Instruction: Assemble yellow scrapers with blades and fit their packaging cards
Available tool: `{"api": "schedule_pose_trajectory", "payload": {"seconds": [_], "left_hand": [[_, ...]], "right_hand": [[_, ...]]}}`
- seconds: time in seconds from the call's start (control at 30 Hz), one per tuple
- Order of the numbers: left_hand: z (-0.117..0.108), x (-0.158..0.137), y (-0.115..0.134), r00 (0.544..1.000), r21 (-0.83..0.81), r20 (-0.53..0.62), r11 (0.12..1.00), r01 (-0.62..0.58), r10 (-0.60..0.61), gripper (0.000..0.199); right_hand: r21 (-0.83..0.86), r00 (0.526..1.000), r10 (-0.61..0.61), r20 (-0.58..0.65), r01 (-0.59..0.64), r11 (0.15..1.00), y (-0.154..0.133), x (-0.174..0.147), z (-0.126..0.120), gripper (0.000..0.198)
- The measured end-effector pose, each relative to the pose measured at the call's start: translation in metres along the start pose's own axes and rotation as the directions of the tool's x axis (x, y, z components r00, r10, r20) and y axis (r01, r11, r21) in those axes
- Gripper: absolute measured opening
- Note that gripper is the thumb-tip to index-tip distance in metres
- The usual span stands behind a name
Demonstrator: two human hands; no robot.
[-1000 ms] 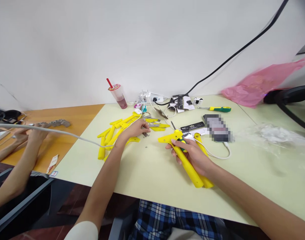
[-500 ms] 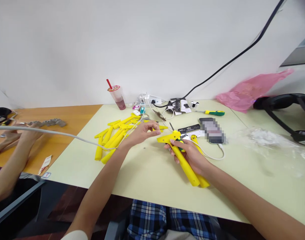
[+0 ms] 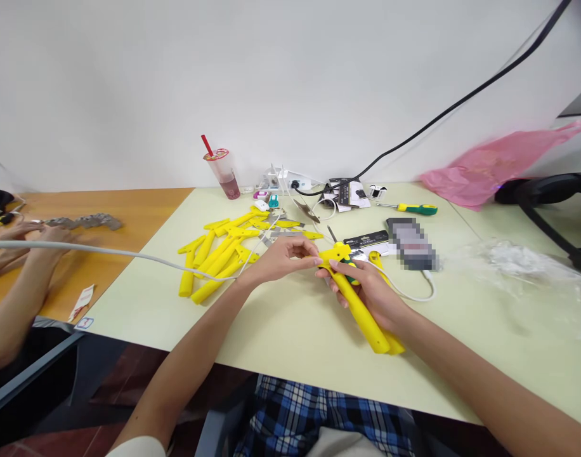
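The left hand (image 3: 288, 259) has reached the yellow handle (image 3: 361, 314), fingers pinched together, right hand (image 3: 373, 289) clamping it; a cup (image 3: 222, 168) holds drink (image 3: 230, 189).

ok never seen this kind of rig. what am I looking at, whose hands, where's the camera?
There's no machine: these are a person's bare hands, filmed by a single camera worn on their head, looking forward and down. The right hand grips a yellow T-shaped handle plus a screwdriver. The left hand has its fingertips at the T-shaped end; I can't tell if they pinch something small. On the table lie more yellow handles, a second screwdriver and a phone, with a drink cup standing behind. The hands at far left are a co-worker's.
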State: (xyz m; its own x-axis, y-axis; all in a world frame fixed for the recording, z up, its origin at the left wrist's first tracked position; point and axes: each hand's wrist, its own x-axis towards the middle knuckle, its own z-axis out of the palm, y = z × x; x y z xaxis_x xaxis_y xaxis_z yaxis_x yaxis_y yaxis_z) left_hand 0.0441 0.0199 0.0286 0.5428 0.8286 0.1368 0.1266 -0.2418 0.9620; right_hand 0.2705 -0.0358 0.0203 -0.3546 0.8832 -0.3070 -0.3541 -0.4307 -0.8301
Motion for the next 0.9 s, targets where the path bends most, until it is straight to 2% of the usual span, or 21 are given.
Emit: {"api": "schedule_pose_trajectory", "payload": {"seconds": [0.1, 0.27, 0.57, 0.9], "left_hand": [[0.002, 0.0, -0.004, 0.997, -0.091, -0.017, 0.993, 0.071, -0.073, 0.035], [0.002, 0.001, -0.008, 0.993, -0.185, -0.046, 0.978, 0.098, -0.108, 0.042], [0.0, 0.002, -0.005, 0.994, -0.203, 0.023, 0.973, 0.113, -0.111, 0.041], [-0.015, -0.002, -0.005, 0.97, -0.138, 0.131, 0.965, 0.222, -0.205, 0.047]], "right_hand": [[0.005, 1.0, -0.004, 0.002, 0.004, 1.0, -0.001, -0.001, 0.001, 0.035], [0.004, 1.0, -0.002, -0.01, 0.002, 1.0, -0.002, -0.002, 0.003, 0.032], [-0.014, 1.0, 0.019, 0.005, -0.019, 1.0, -0.003, -0.002, 0.003, 0.032], [-0.056, 0.996, 0.065, 0.06, -0.061, 0.997, -0.001, 0.002, -0.001, 0.032]]}}
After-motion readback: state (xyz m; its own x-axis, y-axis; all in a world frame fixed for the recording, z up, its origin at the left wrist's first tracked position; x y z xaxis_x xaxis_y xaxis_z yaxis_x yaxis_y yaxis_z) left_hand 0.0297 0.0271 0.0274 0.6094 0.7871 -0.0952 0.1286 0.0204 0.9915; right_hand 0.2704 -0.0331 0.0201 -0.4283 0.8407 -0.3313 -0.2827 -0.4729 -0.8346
